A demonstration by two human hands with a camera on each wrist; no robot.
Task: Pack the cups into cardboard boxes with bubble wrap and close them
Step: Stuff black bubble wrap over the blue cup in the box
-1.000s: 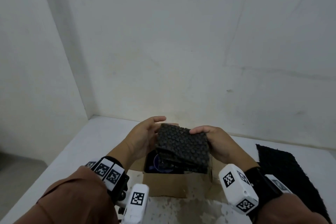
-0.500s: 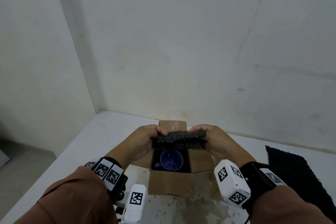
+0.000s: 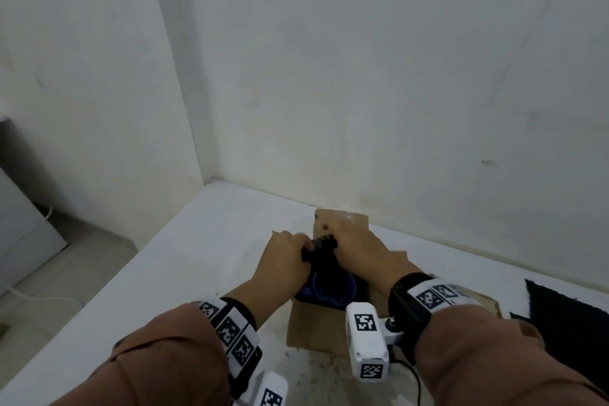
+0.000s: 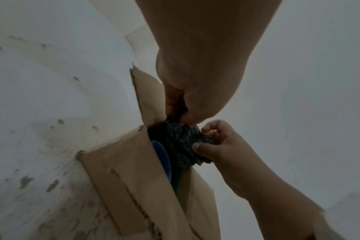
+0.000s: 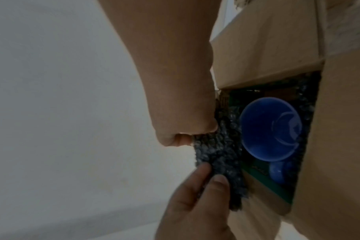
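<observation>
An open cardboard box [image 3: 316, 326] stands on the white table with a blue cup [image 3: 333, 288] upright inside it. Both hands hold a folded piece of black bubble wrap [image 3: 322, 244] at the far side of the box opening, beside the cup. My left hand [image 3: 286, 257] pinches its left end and my right hand [image 3: 354, 245] pinches its right end. The right wrist view shows the bubble wrap [image 5: 216, 154] going down between the cup [image 5: 271, 129] and the box [image 5: 339, 129] wall. More black wrap lines the inside. The left wrist view shows the wrap [image 4: 181, 138] at the box [image 4: 123, 178] mouth.
A larger sheet of black bubble wrap [image 3: 566, 316] lies flat on the table to the right of the box. The box flaps [image 3: 342, 219] stand open, the far one near the white wall. The table's left edge drops to the floor.
The folded bubble wrap has gone from held up over the box down into the far side of its opening. Both hands went down with it, uncovering the cup.
</observation>
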